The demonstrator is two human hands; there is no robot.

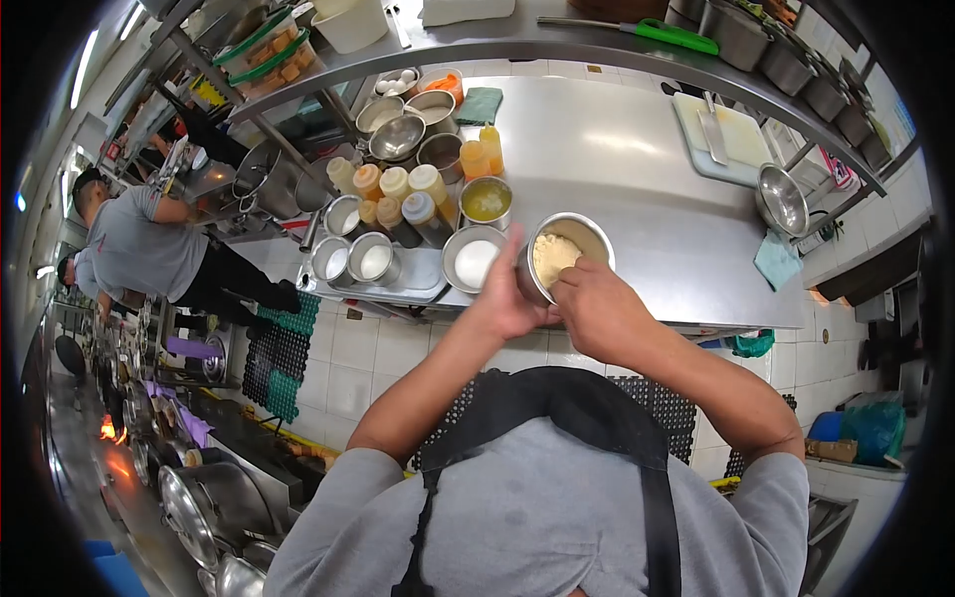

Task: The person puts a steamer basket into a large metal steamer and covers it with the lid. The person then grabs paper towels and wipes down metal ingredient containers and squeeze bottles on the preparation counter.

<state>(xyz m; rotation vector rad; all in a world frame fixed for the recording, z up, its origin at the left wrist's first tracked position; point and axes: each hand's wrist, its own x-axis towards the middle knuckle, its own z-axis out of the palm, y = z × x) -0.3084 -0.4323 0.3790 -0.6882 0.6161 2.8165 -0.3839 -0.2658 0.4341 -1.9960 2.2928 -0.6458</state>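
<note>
At the front edge of the steel table, a metal container (595, 236) with pale yellow powder (553, 257) inside is tilted toward me. My left hand (512, 294) rests against its left side, fingers up and thumb low, steadying it. Over the near rim, my right hand (599, 310) reaches in with its fingers bent together at the powder; what they pinch, if anything, is hidden. Just left of my left hand stands a metal bowl of white powder (473, 263). Behind that is a container of yellow-green liquid (485, 202).
Squeeze bottles (428, 185) and more metal containers crowd the left. A cutting board (738, 141) with a cleaver lies at the back right, near an empty bowl (782, 199). A steel shelf (597, 45) crosses above. Two people (149, 239) stand far left, near the stoves.
</note>
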